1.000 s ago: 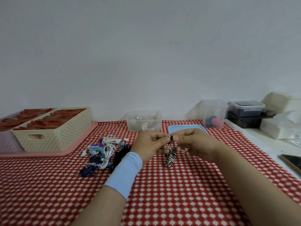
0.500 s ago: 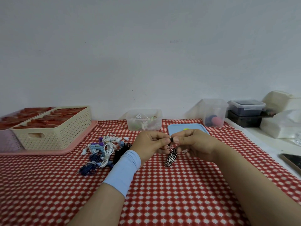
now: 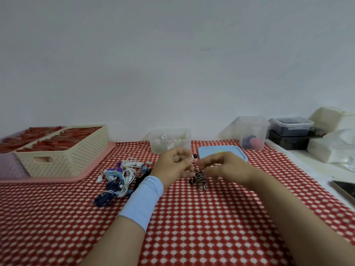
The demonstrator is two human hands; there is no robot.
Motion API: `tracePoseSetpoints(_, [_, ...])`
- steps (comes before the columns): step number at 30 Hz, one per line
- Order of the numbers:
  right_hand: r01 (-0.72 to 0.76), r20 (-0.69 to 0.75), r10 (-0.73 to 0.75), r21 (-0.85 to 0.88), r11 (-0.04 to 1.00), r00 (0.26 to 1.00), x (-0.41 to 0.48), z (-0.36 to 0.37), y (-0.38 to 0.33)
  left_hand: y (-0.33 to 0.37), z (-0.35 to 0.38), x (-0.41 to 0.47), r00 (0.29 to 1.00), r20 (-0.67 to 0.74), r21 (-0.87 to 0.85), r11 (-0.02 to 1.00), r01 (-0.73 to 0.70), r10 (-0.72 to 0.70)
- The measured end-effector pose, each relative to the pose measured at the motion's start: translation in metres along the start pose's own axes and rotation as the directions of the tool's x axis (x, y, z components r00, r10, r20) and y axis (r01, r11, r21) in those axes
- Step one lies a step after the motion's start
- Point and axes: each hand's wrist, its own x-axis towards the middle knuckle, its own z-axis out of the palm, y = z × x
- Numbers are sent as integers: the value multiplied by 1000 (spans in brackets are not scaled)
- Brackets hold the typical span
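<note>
A coiled black-and-white striped earphone bundle [image 3: 199, 177] hangs just above the red checked cloth at the table's middle. My left hand [image 3: 172, 166], with a light blue wristband, pinches its black and white earbud end [image 3: 194, 156] between thumb and forefinger. My right hand [image 3: 221, 166] hovers just right of the bundle with curled fingers; whether it touches the cord is unclear. A pile of bundled white, blue, purple and black earphones [image 3: 121, 175] lies to the left of my left hand.
A cream basket [image 3: 63, 156] of red items sits on a pink tray [image 3: 90, 169] at the left. Behind my hands stand a clear box [image 3: 170, 141], a blue lid [image 3: 222, 152] and a clear tub [image 3: 253, 133]. Boxes, tissues and a phone [image 3: 345, 191] crowd the right edge.
My right hand has let go of the earbud end and moved slightly right and down. My left hand keeps its pinch, and the bundle swings a little lower.
</note>
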Motion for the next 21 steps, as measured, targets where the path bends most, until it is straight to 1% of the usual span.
tracePoseSetpoints(2, [39, 53, -30, -195, 980, 998, 2, 5, 2, 0, -2, 0, 1000, 5, 1, 1000, -1, 1])
tracePoseSetpoints(3, [48, 67, -32, -252, 967, 997, 3, 8, 2, 1, -3, 0, 1000, 3, 15, 1000, -2, 2])
tracePoseSetpoints(6, [35, 48, -20, -323, 946, 999, 5, 16, 2, 0, -7, 1, 1000, -23, 135, 991, 0, 4])
tracePoseSetpoints(8, [23, 12, -20, -369, 929, 1000, 7, 20, 3, -1, -12, 2, 998, -54, 253, 967, -4, 19])
tracePoseSetpoints(10, [18, -2, -20, -390, 920, 1000, 9, 23, 2, 0, -17, 3, 996, -80, 335, 942, -15, 44])
tracePoseSetpoints(14, [11, -56, -31, -335, 942, 998, 13, 25, 0, 3, -22, 3, 996, -77, 450, 893, -13, 53])
tracePoseSetpoints(16, [8, -119, -44, -287, 958, 992, 17, 24, -4, 5, -26, 5, 998, -61, 429, 903, 16, 12])
tracePoseSetpoints(18, [6, -189, -48, -213, 977, 981, 26, 20, -12, 11, -32, 12, 997, -67, 360, 931, 55, -33])
tracePoseSetpoints(20, [26, -226, -53, -122, 992, 973, 37, 15, -22, 19, -39, 23, 995, -90, 320, 945, 65, -38])
tracePoseSetpoints(21, [42, -238, -66, -105, 994, 969, 46, 13, -29, 23, -45, 32, 994, -102, 318, 946, 60, -29])
